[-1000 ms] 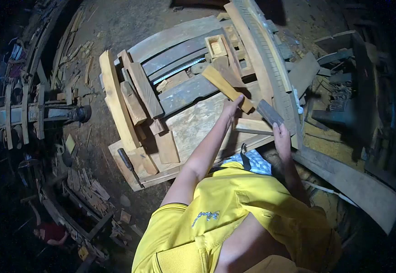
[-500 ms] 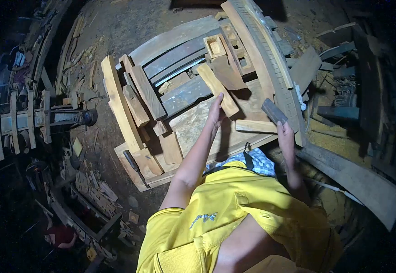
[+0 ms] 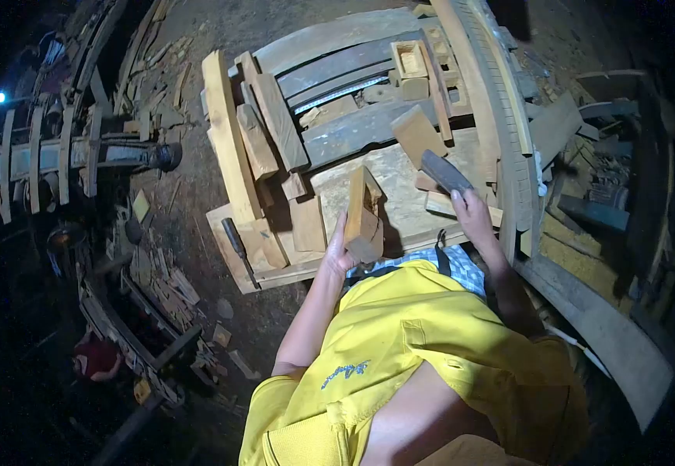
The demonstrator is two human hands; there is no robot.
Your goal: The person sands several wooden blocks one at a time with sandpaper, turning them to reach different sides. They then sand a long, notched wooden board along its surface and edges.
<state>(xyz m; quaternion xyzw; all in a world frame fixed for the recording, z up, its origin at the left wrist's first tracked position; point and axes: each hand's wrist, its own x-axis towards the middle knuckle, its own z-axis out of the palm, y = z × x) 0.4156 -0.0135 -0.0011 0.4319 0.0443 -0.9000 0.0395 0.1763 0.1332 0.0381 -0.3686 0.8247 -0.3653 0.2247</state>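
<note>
My left hand (image 3: 340, 247) grips a pale wooden block (image 3: 364, 221) by its left side, with the block's near end turned toward me over the front of the workbench (image 3: 326, 180). In my right hand (image 3: 473, 213) is a dark grey rectangular bar (image 3: 446, 172), held by its near end and pointing up and left. Under and beyond the bar, a flat brown piece of wood (image 3: 419, 136) rests on the bench. A pale wooden strip (image 3: 438, 203) lies just below the bar, partly covered by my right hand.
A dark-handled chisel-like tool (image 3: 236, 245) lies at the bench's left corner. Long curved timbers (image 3: 229, 140) flank the left side, and a slatted curved piece (image 3: 508, 147) the right. A hollowed wooden box (image 3: 409, 60) sits farther back. Another person (image 3: 97, 357) is at lower left.
My left hand has drawn the wooden block nearer to me and turned it. My right hand and the dark bar have moved slightly left. The view has shifted.
</note>
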